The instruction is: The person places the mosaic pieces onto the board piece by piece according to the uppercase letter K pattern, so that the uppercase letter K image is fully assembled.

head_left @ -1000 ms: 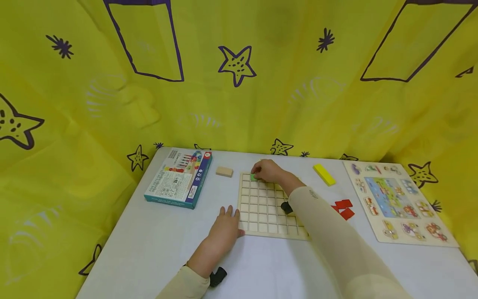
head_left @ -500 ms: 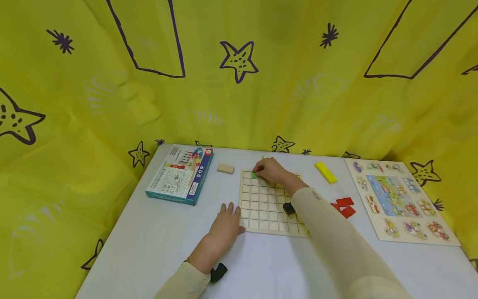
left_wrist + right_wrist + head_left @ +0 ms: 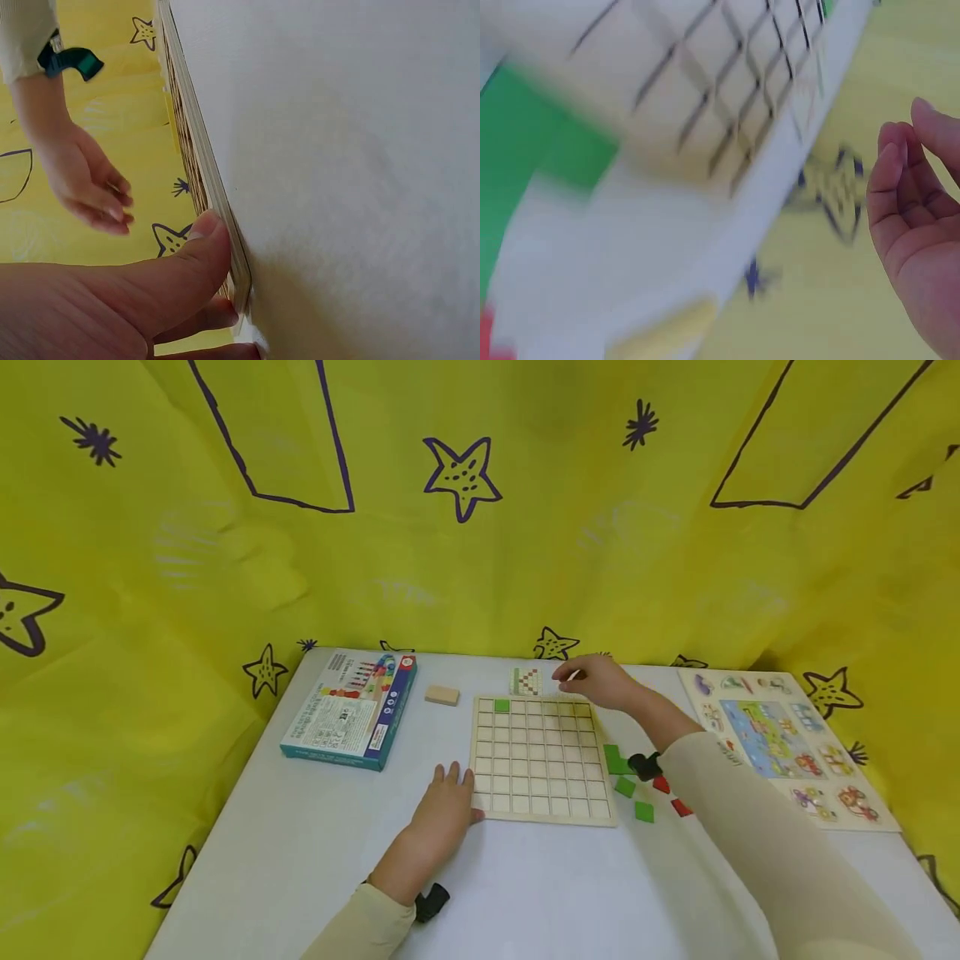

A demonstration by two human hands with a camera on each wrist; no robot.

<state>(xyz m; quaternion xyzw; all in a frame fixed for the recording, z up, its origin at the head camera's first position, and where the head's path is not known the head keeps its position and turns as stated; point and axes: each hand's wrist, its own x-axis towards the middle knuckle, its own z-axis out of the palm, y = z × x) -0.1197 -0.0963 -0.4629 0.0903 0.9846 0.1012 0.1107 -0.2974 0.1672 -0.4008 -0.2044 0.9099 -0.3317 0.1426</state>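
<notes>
The square wooden grid board [image 3: 540, 760] lies mid-table, one small green square tile [image 3: 502, 705] seated in its 11 o'clock corner. The left hand [image 3: 447, 806], fingers relaxed and flat, presses the board's 7 o'clock corner; the right hand [image 3: 596, 681] hovers at 1 o'clock, loosely curled, holding nothing.

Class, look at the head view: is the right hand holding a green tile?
No. The right hand hovers empty past the grid board; a green tile sits in it.

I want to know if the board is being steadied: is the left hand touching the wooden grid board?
Touching. In the left wrist view the left hand has its thumb pressed against the edge of the wooden grid board; the head view agrees.
</notes>
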